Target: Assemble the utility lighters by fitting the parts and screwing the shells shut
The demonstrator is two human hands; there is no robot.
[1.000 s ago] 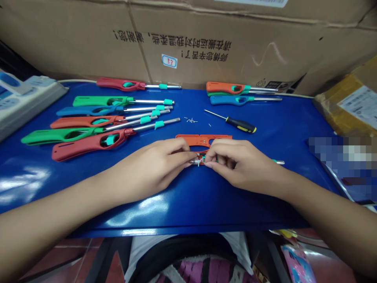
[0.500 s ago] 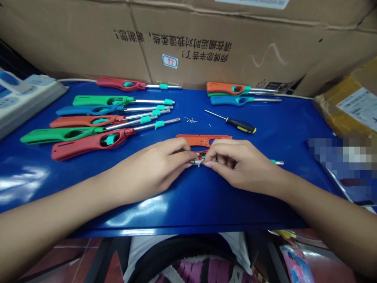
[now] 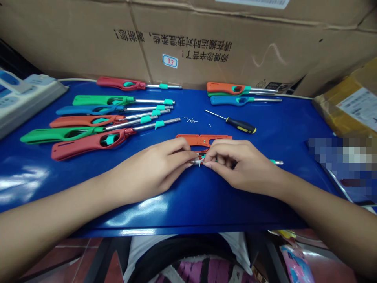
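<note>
My left hand is closed in a pinch on a small whitish, partly see-through lighter part. The fingertips of my right hand are pinched together at the other end of that part; exactly what they grip there is too small to make out. Just beyond my fingers lies an orange lighter casing half on the table. More orange and teal pieces are partly hidden under my hands. A metal tube tip with a bit of teal pokes out to the right from behind my right hand.
Several gas lighters lie in rows at left, and a few more at back right. Loose screws and a screwdriver rest beyond my hands. A cardboard box walls off the back; a power strip sits at left.
My hands stay almost in place. Only the fingertips and the small whitish part between them have shifted very slightly.
</note>
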